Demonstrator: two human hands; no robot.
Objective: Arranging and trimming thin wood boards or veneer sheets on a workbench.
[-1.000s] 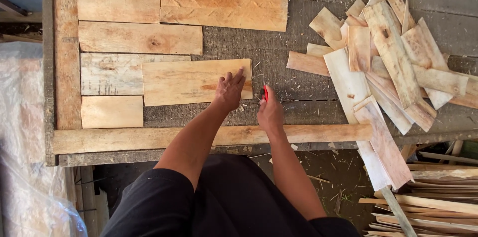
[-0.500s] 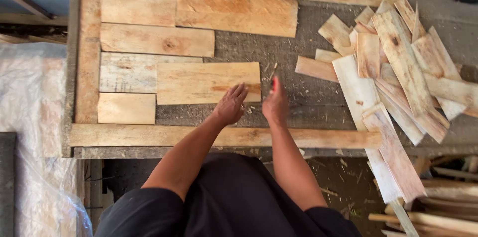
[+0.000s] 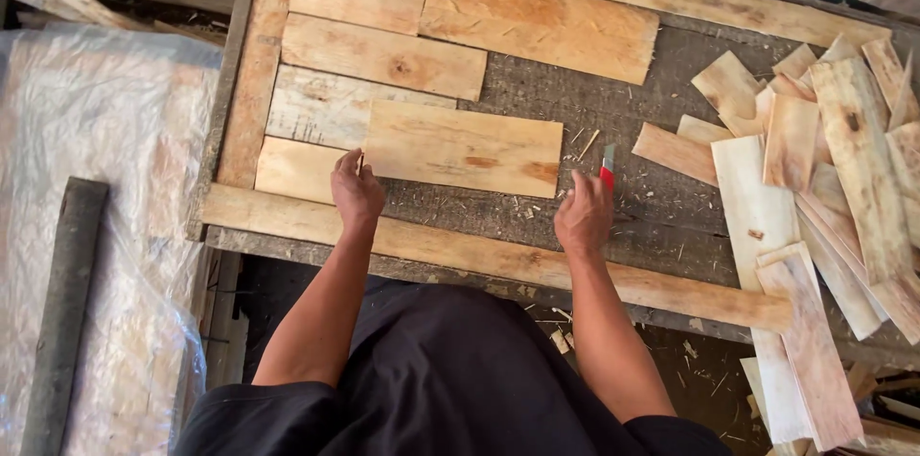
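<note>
Left hand (image 3: 356,193) rests at the near left corner of a pale wooden board (image 3: 463,148), the fingers (image 3: 347,167) curled together with their tips on or just at the board's edge; whether they pinch the board cannot be told. Right hand (image 3: 584,215) sits just off the board's near right corner, fingers clamped on a small red and blue cutter (image 3: 607,165) that stands up beyond the fingertips, beside but apart from the board. The board lies flat on the desk (image 3: 594,106), long side running between the two hands, its far left edge overlapping a greyish plank (image 3: 321,106). Beyond the left fingers, further planks (image 3: 383,56) are laid side by side inside a wooden frame (image 3: 251,82), and a smaller pale piece (image 3: 292,169) lies just outward of those fingers. A frame rail (image 3: 479,255) runs along the desk's near edge beneath both wrists. Well outward of the right fingers, a loose heap of thin wood offcuts (image 3: 824,159) covers the desk's end, some overhanging the near edge. Wood chips are scattered between the right fingers and the heap. Clear plastic sheeting (image 3: 115,226) with a dark bar (image 3: 62,312) on it lies outward of the left arm.
</note>
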